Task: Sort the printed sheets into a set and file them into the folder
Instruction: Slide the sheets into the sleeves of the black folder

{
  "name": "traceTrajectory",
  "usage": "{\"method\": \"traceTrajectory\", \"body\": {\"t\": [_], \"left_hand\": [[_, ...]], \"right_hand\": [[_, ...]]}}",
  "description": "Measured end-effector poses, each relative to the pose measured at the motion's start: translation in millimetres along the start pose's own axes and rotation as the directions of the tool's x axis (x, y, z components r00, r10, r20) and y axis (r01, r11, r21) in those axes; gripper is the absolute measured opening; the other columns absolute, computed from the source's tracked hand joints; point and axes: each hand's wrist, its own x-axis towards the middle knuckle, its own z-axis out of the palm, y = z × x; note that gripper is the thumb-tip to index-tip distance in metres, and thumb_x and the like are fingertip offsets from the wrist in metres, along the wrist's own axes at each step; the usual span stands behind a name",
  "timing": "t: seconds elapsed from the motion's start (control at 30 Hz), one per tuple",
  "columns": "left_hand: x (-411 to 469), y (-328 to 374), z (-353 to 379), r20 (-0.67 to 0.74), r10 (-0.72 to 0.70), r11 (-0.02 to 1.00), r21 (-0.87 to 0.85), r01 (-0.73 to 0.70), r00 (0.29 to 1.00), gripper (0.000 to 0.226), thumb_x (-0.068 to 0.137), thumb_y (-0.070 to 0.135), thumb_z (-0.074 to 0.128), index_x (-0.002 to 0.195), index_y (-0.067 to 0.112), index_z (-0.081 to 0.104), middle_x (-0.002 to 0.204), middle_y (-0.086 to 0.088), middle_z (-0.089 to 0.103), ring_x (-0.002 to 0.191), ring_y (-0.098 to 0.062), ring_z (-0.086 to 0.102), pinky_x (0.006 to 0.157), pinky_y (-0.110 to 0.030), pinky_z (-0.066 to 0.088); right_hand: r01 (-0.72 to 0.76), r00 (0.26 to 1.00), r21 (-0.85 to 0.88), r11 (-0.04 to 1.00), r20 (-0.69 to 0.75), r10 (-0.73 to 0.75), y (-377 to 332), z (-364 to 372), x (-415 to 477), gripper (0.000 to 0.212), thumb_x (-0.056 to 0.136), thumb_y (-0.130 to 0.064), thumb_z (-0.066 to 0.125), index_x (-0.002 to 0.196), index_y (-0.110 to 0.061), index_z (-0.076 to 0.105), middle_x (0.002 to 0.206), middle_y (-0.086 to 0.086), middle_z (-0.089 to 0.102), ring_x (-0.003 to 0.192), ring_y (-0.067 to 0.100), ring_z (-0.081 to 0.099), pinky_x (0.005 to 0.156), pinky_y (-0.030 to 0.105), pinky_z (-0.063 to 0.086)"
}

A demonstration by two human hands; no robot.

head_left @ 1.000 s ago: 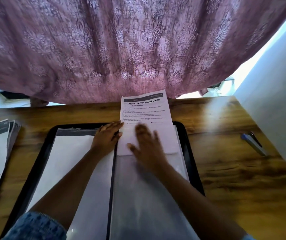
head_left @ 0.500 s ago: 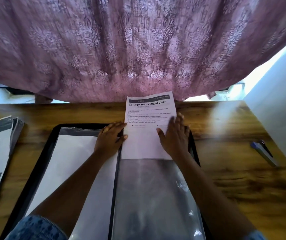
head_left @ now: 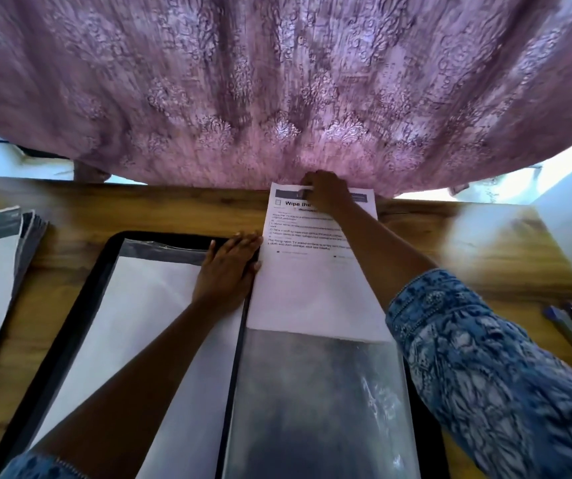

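Right hand (head_left: 326,195) pinches the sheet (head_left: 315,292) at its far edge, left hand (head_left: 229,267) flat beside it.

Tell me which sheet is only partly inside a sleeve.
The sheet headed "Wipe the", gripped by the right hand: its printed top sticks out past the folder. The left sleeve's sheet sits fully inside.

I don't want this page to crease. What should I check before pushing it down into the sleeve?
1. Right hand grips the top of the sheet: ok.
2. Left hand presses the folder flat beside the spine: ok.
3. Sheet lies parallel to the sleeve: ok.
4. Lower edge is inside the sleeve: cannot tell.
5. Curtain hangs clear of the top edge: not ok, its hem reaches it.
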Motion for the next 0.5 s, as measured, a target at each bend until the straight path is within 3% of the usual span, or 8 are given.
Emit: {"method": "traceTrajectory", "body": {"t": [0.1, 0.2, 0.3, 0.4, 0.5], "left_hand": [[-1, -3, 3, -0.024, 0.008, 1.000, 0.011, -0.008, 1.000, 0.058, 0.093, 0.045, 0.027, 0.146, 0.026, 0.038, 0.152, 0.007, 0.038, 0.144, -0.011, 0.025, 0.117, -0.038, 0.006], [-1, -5, 5, -0.031, 0.016, 0.999, 0.028, -0.016, 0.999, 0.060, 0.092, 0.047, 0.024, 0.146, 0.025, 0.039, 0.151, 0.006, 0.040, 0.143, -0.013, 0.028, 0.117, -0.040, 0.009], [-1, -4, 4, -0.012, 0.006, 1.000, 0.026, -0.006, 1.000, 0.057, 0.094, 0.043, 0.028, 0.147, 0.024, 0.036, 0.152, 0.005, 0.037, 0.144, -0.013, 0.025, 0.118, -0.041, 0.008], [-2, -2, 1, 0.016, -0.007, 1.000, 0.018, 0.006, 1.000, 0.058, 0.093, 0.041, 0.028, 0.149, 0.025, 0.033, 0.154, 0.007, 0.034, 0.145, -0.011, 0.021, 0.118, -0.040, 0.004], [0, 1, -2, 0.025, -0.017, 1.000, 0.003, 0.017, 1.000, 0.059, 0.092, 0.040, 0.028, 0.149, 0.026, 0.031, 0.154, 0.007, 0.033, 0.145, -0.010, 0.020, 0.118, -0.040, 0.004]], "right_hand": [[0.035, 0.996, 0.108, 0.994, 0.074, -0.043, 2, -14, 3, 0.022, 0.085, -0.018, 0.067, 0.106, -0.013, 0.069, 0.109, 0.008, 0.069, 0.101, 0.026, 0.063, 0.085, 0.030, 0.049], [0.060, 0.959, 0.201, 0.978, 0.260, -0.112, -2, -31, -7, 0.020, 0.083, -0.016, 0.070, 0.102, -0.012, 0.071, 0.102, 0.005, 0.070, 0.092, 0.018, 0.063, 0.071, 0.019, 0.042], [0.076, 0.880, 0.239, 0.968, 0.440, -0.178, -11, -46, -23, 0.018, 0.082, -0.018, 0.072, 0.099, -0.014, 0.071, 0.091, -0.004, 0.065, 0.080, 0.006, 0.056, 0.068, 0.019, 0.037], [0.063, 0.774, 0.228, 0.972, 0.604, -0.192, -16, -46, -36, 0.015, 0.080, -0.021, 0.075, 0.093, -0.018, 0.068, 0.085, -0.007, 0.064, 0.076, 0.006, 0.056, 0.071, 0.022, 0.043], [0.038, 0.712, 0.229, 0.973, 0.677, -0.187, -21, -39, -45, 0.016, 0.080, -0.017, 0.074, 0.094, -0.014, 0.067, 0.077, -0.006, 0.063, 0.062, 0.004, 0.052, 0.060, 0.017, 0.043]]}}
